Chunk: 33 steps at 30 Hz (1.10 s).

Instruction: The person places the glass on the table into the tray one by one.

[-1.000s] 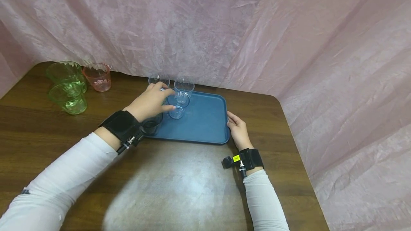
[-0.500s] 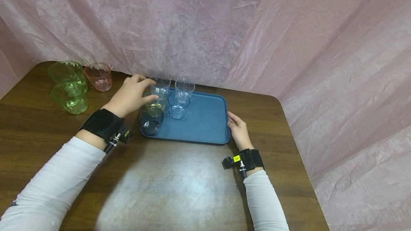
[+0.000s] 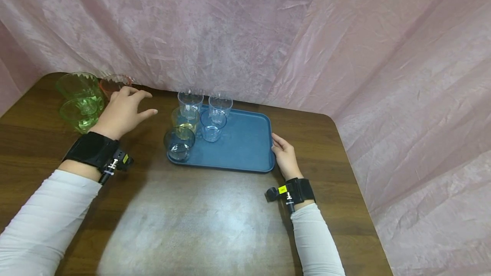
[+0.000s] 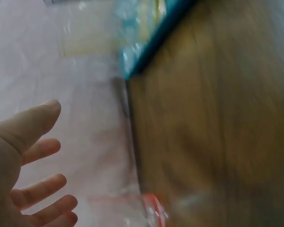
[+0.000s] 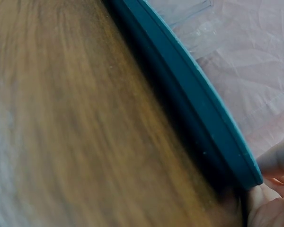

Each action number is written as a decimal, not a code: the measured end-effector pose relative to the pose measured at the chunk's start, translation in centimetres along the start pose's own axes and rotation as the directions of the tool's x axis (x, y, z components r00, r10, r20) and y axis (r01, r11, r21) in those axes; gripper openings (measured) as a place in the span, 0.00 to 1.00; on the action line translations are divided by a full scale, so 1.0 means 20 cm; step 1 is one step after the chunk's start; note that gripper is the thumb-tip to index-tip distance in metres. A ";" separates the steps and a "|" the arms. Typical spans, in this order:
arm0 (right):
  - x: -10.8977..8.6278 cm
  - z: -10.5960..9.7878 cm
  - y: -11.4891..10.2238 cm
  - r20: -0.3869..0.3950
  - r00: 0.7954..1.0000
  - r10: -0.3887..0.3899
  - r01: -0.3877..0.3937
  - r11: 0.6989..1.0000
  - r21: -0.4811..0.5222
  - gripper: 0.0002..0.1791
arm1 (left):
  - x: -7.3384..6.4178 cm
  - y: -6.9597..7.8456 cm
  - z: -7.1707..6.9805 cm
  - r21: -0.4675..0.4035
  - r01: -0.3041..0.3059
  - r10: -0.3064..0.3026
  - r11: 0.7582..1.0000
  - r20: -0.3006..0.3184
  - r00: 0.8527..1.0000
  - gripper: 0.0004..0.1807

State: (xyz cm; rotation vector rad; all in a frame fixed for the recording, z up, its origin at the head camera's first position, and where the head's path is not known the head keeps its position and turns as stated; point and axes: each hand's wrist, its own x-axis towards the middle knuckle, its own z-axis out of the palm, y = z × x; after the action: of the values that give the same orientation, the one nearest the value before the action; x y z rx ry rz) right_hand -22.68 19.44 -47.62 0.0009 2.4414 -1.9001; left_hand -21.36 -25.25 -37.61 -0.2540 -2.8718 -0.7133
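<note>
My left hand (image 3: 122,112) is in the air left of the blue tray (image 3: 245,144), holding nothing, its thumb and fingers spread apart. It partly hides the red cup (image 3: 115,81) behind it and overlaps the edge of the front green cup (image 3: 78,116). In the left wrist view the fingers (image 4: 42,187) are apart from any cup. On the tray's left half stand a grey cup (image 3: 179,145), a yellow cup (image 3: 186,122), a blue cup (image 3: 213,127) and two clear cups (image 3: 190,100). My right hand (image 3: 284,156) pinches the tray's right rim between thumb and fingers.
A larger green cup (image 3: 78,83) stands at the table's back left, beside the red one. Pink curtain (image 3: 245,33) hangs along the back and right edges of the wooden table (image 3: 318,152). A bright light patch lies on the tabletop in front of the tray.
My left hand has moved left, from beside the blue cup on the tray to near the red and green cups, uncovering the yellow and grey cups. My right hand stays at the rim.
</note>
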 end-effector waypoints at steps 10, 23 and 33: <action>0.00 0.00 -0.01 0.004 1.000 0.002 -0.002 1.000 0.005 0.24 | -0.07 -0.17 -0.08 0.036 0.079 -0.078 0.996 -0.005 0.997 0.31; 0.00 0.00 0.00 0.003 1.000 0.012 -0.012 1.000 0.015 0.24 | -0.15 -0.31 -0.17 0.065 0.144 -0.146 0.987 0.019 0.989 0.34; -0.01 0.00 -0.01 0.022 1.000 0.021 -0.022 0.999 0.027 0.24 | -0.21 -0.38 -0.21 0.088 0.181 -0.183 0.979 0.017 0.983 0.33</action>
State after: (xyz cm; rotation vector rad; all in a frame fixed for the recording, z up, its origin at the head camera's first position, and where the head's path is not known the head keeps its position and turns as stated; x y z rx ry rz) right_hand -22.52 19.37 -47.39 0.0076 2.3915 -1.9142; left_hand -18.38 -34.33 -38.19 0.0128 -2.9677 -0.6168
